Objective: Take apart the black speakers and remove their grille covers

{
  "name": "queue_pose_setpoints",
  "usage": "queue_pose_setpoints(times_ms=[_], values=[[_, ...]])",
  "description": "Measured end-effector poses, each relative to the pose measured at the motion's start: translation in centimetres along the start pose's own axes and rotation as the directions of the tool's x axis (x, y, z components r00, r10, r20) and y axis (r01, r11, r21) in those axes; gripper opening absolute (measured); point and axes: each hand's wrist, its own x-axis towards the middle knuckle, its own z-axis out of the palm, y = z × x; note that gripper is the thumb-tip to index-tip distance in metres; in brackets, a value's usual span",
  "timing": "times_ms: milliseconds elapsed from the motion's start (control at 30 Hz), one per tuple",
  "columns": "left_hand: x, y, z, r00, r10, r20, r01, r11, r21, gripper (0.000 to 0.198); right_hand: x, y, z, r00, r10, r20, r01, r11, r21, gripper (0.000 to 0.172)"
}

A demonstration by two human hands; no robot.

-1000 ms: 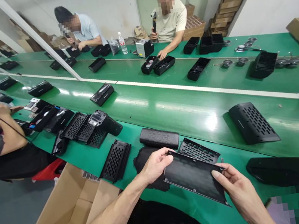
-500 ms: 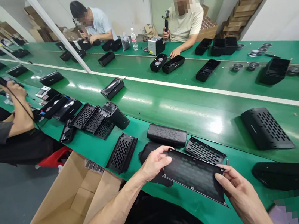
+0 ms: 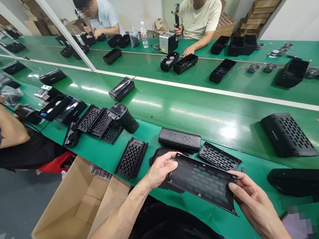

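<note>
A flat black perforated grille panel (image 3: 203, 181) is held between both my hands just above the near edge of the green bench (image 3: 176, 112). My left hand (image 3: 160, 170) grips its left end, thumb on top. My right hand (image 3: 252, 197) pinches its right corner. Just beyond the panel lie a black speaker body (image 3: 179, 139), a second bare grille (image 3: 220, 156) and a piece of black mesh cloth (image 3: 157, 154), partly hidden under the panel.
An open cardboard box (image 3: 71, 214) stands on the floor at my left. More grilles (image 3: 131, 157) and housings (image 3: 123, 117) lie along the bench. A black housing (image 3: 287, 134) rests at right. A person works at left, two people sit across the belt.
The panel has tilted slightly in my hands, with both grips unchanged. The view shifted a little to the left and down. The person at left lowered an arm.
</note>
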Motion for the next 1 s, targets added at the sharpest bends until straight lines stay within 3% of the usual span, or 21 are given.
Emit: queue_pose_setpoints(times_ms=[267, 533, 767, 867, 1000], values=[[-1.1, 0.0, -0.8, 0.998, 0.057, 0.000, -0.057, 0.997, -0.061, 0.060, -0.5, 0.1, 0.6, 1.000, -0.001, 0.024, 0.002, 0.999, -0.036, 0.056], [-2.5, 0.3, -1.9, 0.985, 0.168, -0.037, -0.167, 0.985, 0.043, 0.054, -1.0, -1.1, 2.7, 0.989, -0.073, 0.125, 0.075, 0.997, -0.007, 0.065], [-3.2, 0.6, -2.6, 0.976, 0.199, -0.088, -0.192, 0.978, 0.086, 0.054, -1.1, -1.9, 3.9, 0.991, -0.085, 0.106, 0.092, 0.994, -0.061, 0.065], [-3.6, 0.8, -2.4, 0.977, 0.177, -0.116, -0.184, 0.981, -0.054, 0.056, -0.5, -2.1, 4.5, 0.999, -0.021, 0.040, 0.022, 1.000, -0.021, 0.056], [-3.8, 1.0, -2.5, 0.982, 0.081, -0.171, -0.135, 0.933, -0.334, 0.047, 1.0, -2.2, 5.6, 0.993, 0.100, 0.065, -0.105, 0.991, 0.083, 0.039]])
